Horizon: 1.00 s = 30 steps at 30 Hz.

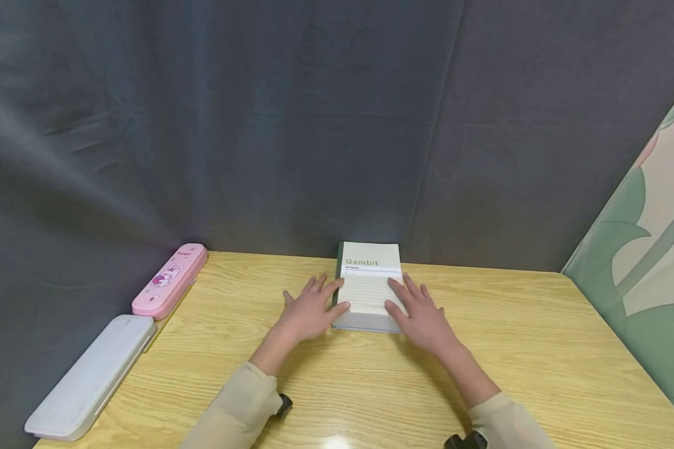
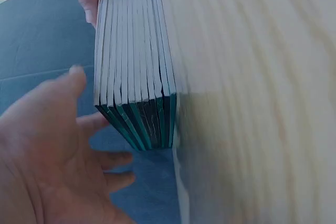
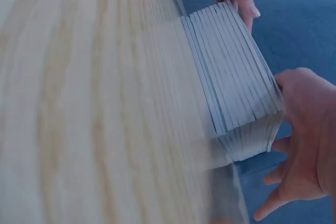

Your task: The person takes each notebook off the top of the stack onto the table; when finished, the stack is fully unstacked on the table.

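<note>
A thick stack of notebooks [image 1: 367, 293], the top one cream with lines and the word "Gambit", lies flat near the table's back edge. Its dark green spines face left. At its left side is my left hand [image 1: 307, 312], fingers spread, thumb and index fingertips right at the top edge. My right hand [image 1: 425, 319] is spread at the opposite side, thumb and index overlapping the top cover's edge in the head view. In the left wrist view the notebooks' stacked page edges [image 2: 128, 45] show, lined up. The right wrist view shows my right fingers [image 3: 294, 85] close against the stack's corner.
A pink pencil case [image 1: 171, 280] with a cartoon rabbit lies at the table's left edge. In front of it is a long white case [image 1: 92, 377]. A dark grey curtain [image 1: 314, 125] hangs behind the wooden table [image 1: 517, 349]; a floral panel [image 1: 646, 249] stands at the right.
</note>
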{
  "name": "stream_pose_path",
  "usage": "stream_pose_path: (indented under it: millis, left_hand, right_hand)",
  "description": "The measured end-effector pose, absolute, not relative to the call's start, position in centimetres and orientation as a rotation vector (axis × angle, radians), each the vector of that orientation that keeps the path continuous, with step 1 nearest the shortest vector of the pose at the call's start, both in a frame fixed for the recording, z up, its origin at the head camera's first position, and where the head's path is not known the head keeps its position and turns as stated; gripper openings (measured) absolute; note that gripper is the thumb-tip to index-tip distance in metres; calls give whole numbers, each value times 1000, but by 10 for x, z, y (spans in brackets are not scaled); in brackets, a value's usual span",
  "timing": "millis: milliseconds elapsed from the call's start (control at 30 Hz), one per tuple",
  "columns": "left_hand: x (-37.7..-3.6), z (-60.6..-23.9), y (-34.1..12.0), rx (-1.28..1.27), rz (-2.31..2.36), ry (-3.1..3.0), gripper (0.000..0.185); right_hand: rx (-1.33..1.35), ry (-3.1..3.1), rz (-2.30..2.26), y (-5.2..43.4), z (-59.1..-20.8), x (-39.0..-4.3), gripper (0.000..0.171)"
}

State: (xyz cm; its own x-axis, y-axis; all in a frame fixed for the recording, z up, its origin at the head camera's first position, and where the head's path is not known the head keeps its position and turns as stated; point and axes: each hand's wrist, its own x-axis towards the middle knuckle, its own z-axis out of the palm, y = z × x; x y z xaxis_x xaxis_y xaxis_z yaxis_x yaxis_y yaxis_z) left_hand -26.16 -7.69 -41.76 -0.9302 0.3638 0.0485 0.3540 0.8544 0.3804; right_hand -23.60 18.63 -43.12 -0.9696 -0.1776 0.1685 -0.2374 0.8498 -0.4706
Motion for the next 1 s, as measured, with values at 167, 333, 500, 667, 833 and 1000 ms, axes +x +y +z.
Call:
stream_pose_path:
  millis: [167,333,500,667,833,1000]
  left_hand:
    - [-263,-421,-77,561,722,2970,62]
    - [-264,-425,-76,608,865,2899,59]
    - [-267,-429,-74,672,996,2807,57]
    - [-268,-430,-72,658,1064,2762,57]
    - [-268,-430,-73,630,1173,2695,56]
    - [-270,-434,-75,608,1233,2667,55]
  right_hand:
    - [319,-2919,867,190,-439,-239,61]
    - [285,-2924,977,188,-444,-240,62]
    - [286,-2921,996,186,-445,-239,62]
    - [280,-2906,1025,185,-446,-240,62]
    - [267,-2876,1057,185,-449,-241,63]
    - [245,-2857,1095,185,-450,-242,68]
